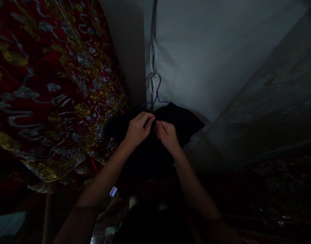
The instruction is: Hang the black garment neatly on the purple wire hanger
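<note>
A black short-sleeved garment, likely a shirt [184, 122], hangs on a purple wire hanger [159, 84], just below a chain of white rings [154, 57]. At the front of its neckline, my left hand [139, 128] pinches the black cloth with thumb and forefinger. Close beside it on the right, my right hand [167, 136] has its fingers curled and closed on the same cloth. The fingertips of both hands nearly meet. Dim light hides what small part of the garment lies between them.
Red cloth with gold and silver embroidery [69, 84] fills the left side. A pale wall [191, 47] rises behind the hanger. Sheer, glittering fabric [267, 101] drapes on the right. Low on the left are a wooden pole [46, 217] and a small lit screen [113, 191].
</note>
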Tool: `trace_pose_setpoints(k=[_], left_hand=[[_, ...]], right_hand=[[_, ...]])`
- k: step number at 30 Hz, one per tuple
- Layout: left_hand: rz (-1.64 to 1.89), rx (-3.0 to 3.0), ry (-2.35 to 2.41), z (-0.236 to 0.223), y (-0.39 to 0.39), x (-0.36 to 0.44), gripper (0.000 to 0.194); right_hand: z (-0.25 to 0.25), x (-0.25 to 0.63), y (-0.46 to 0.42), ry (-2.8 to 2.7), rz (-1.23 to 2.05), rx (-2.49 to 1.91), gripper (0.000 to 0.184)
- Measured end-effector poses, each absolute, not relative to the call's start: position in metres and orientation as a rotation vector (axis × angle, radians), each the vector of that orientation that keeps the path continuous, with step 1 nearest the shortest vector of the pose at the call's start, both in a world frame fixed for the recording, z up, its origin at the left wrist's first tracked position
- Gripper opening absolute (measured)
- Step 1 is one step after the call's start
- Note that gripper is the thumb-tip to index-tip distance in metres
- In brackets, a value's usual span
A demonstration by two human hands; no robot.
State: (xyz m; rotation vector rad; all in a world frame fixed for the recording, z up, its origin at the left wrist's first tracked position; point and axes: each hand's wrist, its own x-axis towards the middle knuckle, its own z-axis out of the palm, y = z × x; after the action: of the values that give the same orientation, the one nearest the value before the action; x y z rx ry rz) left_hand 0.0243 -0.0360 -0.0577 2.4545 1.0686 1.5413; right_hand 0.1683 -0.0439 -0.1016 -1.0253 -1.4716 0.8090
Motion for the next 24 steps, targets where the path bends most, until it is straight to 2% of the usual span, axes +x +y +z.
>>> trace_pose_setpoints(k=[4, 8, 11, 13, 18, 20, 24], left_hand=[[1.893, 2.206, 1.298, -0.055, -0.036, 0.006, 0.014], [2.204, 1.272, 1.375, -0.077, -0.030, -0.038, 0.016], [2.019, 0.449, 1.160, -0.114, -0.026, -0.066, 0.018], [1.840, 0.223, 1.105, -0.143, -0.030, -0.071, 0.020], [1.686, 0.215, 1.114, -0.193, -0.061, -0.038, 0.018], [1.660, 0.267, 1.076, -0.196, -0.076, -0.018, 0.021], [1.655, 0.753, 1.023, -0.179, -0.106, 0.021, 0.028]], right_hand=[[-0.153, 0.164, -0.042, -1.424, 0.929, -1.177, 0.051], [-0.184, 0.163, -0.062, -1.378, 1.130, -1.148, 0.048], [-0.190, 0.161, -0.081, -1.361, 1.246, -1.113, 0.045], [-0.193, 0.161, -0.090, -1.345, 1.296, -1.092, 0.044], [-0.209, 0.178, -0.093, -1.313, 1.328, -1.155, 0.049], [-0.215, 0.188, -0.094, -1.318, 1.237, -1.197, 0.047], [-0.214, 0.198, -0.106, -1.445, 1.036, -1.137, 0.030]])
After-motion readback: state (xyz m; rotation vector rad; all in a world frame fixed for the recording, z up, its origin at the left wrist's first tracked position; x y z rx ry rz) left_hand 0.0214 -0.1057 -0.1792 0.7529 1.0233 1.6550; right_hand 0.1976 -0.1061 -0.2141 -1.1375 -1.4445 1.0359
